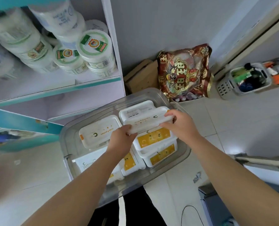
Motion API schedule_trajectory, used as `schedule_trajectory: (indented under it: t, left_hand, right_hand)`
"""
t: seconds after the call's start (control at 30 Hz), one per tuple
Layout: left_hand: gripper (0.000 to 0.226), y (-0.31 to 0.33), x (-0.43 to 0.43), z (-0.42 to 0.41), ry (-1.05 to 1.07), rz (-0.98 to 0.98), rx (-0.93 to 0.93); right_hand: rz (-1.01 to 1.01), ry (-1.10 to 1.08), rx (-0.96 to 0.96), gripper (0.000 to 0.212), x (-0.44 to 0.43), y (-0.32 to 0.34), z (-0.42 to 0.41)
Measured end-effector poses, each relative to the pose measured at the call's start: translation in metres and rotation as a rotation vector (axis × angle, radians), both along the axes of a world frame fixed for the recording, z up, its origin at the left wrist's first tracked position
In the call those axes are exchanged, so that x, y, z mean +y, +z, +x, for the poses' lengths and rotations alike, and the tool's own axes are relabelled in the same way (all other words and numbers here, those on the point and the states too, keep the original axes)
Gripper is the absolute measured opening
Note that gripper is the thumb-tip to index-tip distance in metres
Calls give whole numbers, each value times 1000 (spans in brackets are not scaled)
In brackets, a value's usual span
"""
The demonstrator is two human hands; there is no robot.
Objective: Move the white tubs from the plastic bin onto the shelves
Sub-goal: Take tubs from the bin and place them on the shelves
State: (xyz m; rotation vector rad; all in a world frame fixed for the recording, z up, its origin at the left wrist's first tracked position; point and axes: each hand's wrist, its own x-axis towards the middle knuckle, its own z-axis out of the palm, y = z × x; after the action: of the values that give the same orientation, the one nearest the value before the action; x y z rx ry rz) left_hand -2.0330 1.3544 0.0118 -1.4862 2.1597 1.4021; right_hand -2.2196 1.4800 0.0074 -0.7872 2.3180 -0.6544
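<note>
**Plastics, foil and card**

The bin [181,154] is clear, smooth plastic with a faint grey tint. The rectangular tubs [101,132] in it are matt white plastic, some with glossy yellow labels. The round tubs [94,46] on the shelves [54,88] are white plastic with printed lids. The snack bag [184,70] is shiny, crinkled foil. The box [140,77] beside it is plain brown cardboard.
</note>
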Motion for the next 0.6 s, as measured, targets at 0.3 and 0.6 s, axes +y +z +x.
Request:
schedule_trajectory:
  t: [0.3, 0.6]
  left_hand:
    - [33, 98, -25, 92, 186, -247, 152]
    - [12, 173, -66, 249, 476, -440, 274]
  right_hand:
    - [-103, 122, 93, 37, -38, 105, 77]
    - [-298, 379, 140, 38, -134, 182, 211]
